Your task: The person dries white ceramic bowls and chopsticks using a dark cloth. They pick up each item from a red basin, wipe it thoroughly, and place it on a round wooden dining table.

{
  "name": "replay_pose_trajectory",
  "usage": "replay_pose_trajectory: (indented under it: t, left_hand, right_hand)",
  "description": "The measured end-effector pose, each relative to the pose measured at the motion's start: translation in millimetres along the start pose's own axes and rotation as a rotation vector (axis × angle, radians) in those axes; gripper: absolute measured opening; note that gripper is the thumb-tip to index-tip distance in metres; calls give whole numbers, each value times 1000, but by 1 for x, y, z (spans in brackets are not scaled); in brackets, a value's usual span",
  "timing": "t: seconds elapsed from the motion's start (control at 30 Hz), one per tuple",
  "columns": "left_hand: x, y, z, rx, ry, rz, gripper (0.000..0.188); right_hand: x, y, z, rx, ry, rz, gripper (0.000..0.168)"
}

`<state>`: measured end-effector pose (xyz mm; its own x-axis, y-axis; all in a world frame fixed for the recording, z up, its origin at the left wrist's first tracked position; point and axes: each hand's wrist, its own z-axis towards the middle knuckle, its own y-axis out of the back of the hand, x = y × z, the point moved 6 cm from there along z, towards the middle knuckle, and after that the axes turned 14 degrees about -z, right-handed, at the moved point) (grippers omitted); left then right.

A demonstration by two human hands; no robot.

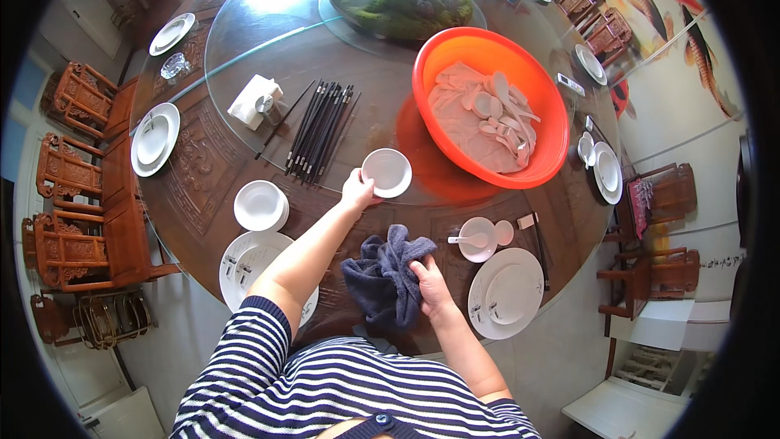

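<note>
My left hand (358, 192) holds a small white bowl (387, 173) by its left rim, above the glass turntable's near edge. In my right hand (431, 283) is a bunched dark blue cloth (390, 274), over the near table edge. An orange plastic basin (551, 158) stands ahead to the right, with a pale cloth (451, 128) and white spoons (501, 86) inside. Stacked white bowls (261, 206) stand left of my left forearm, which partly hides the plates (234, 250) below them. A bundle of black chopsticks (320, 134) lies on the turntable.
A napkin holder (248, 103) stands left of the chopsticks, and a mossy centrepiece (399, 0) at the far middle. Near right are stacked plates (518, 292), a bowl with a spoon (477, 250) and a small cup (504, 232). Carved wooden chairs (70, 174) stand at the left.
</note>
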<state>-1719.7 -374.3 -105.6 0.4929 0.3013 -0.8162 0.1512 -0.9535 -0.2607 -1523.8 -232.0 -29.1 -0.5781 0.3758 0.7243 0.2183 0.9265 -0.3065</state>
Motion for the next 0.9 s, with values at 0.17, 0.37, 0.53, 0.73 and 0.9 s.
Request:
replay_pose_trajectory:
  t: [0.17, 0.37, 0.53, 0.73, 0.9]
  left_hand:
    - [-7, 2, -25, 24, -132, 71, 25]
    - [-13, 4, -97, 178, -196, 72, 23]
    - [-56, -7, -172, 158, -397, 109, 16]
    - [-56, 17, -188, 147, -531, 347, 16]
    - [-61, 36, -192, 85, -636, 36, 16]
  right_hand:
    - [59, -11, -1, 29, 293, -364, 41]
    - [136, -55, -13, -303, 1049, -1145, 34]
    - [91, -82, -15, -424, 1254, -1505, 30]
    - [76, -92, -47, -135, 1057, -1361, 25]
    - [74, -83, -81, 33, 933, -1250, 20]
